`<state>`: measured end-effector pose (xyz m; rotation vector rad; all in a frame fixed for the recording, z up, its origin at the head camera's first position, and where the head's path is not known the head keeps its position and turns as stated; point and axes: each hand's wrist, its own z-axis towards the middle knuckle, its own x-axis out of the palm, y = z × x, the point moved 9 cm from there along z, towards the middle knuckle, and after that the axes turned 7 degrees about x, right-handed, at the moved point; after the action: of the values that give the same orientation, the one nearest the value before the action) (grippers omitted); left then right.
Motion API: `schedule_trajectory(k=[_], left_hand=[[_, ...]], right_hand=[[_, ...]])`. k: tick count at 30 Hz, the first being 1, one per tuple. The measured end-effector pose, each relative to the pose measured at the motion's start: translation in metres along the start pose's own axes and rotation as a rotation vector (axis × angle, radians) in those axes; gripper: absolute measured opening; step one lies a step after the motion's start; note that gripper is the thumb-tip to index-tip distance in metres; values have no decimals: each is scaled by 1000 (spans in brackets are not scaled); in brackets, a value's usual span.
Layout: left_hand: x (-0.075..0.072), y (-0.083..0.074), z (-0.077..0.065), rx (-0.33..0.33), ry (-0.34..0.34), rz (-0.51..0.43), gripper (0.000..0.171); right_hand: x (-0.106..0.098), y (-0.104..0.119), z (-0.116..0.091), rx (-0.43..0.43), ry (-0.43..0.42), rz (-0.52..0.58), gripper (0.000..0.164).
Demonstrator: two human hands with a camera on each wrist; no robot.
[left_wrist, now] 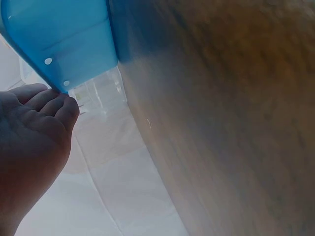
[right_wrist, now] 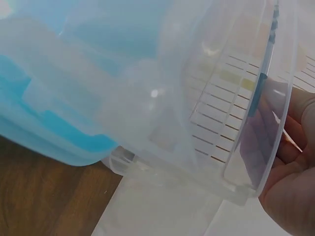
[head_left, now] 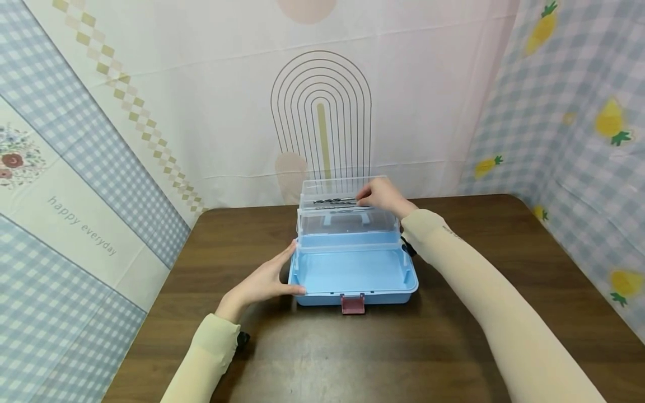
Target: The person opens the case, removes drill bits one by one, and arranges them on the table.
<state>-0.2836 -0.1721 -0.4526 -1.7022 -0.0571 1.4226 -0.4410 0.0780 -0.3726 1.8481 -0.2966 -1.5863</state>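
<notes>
One blue box [head_left: 388, 299], open, on the brown counter [head_left: 242, 235], set toward its back edge, between the side edges; long axis side to side, roughly parallel to that back edge; purplish latch [head_left: 353, 305] hanging at the front. Fitted: one clear tray [head_left: 385, 223], raised above the rear of the box. Contents: several slender dark rods [head_left: 327, 201], drill bits by my reading of their spiral shape, laid lengthwise across the tray. One right hand [head_left: 381, 194], come upon at the tray's right part; fingers bent, tips at the rods' right ends. Its grip: pinching a rod or merely touching, I cannot tell through the clear plastic. One left hand [head_left: 265, 281], at the box's front-left corner; thumb on the front rim, fingers along the left side, grip spread. Governing relation, as I judge it from my remote post: the rods run leftward from the right hand's fingertips along their own long axis, so that hand is the nearer and meets them end-on; the left sits apart from them, closer to the counter's front edge.
</notes>
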Motion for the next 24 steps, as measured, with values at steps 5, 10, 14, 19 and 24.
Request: schedule_trajectory(k=[5, 10, 14, 19, 24], left_hand=[[1, 0, 1, -1, 11, -7, 119], [1, 0, 0, -8, 13, -9, 119], [0, -1, 0, 0, 8, -6, 118], [1, -2, 0, 5, 2, -12, 118], [1, -1, -2, 0, -5, -15, 117]], right_hand=[[1, 3, -2, 1, 13, -14, 18], [1, 5, -4, 0, 29, -18, 19], [2, 6, -4, -3, 36, -21, 18], [3, 4, -2, -1, 29, -4, 17], [3, -1, -1, 3, 20, 58, 17]])
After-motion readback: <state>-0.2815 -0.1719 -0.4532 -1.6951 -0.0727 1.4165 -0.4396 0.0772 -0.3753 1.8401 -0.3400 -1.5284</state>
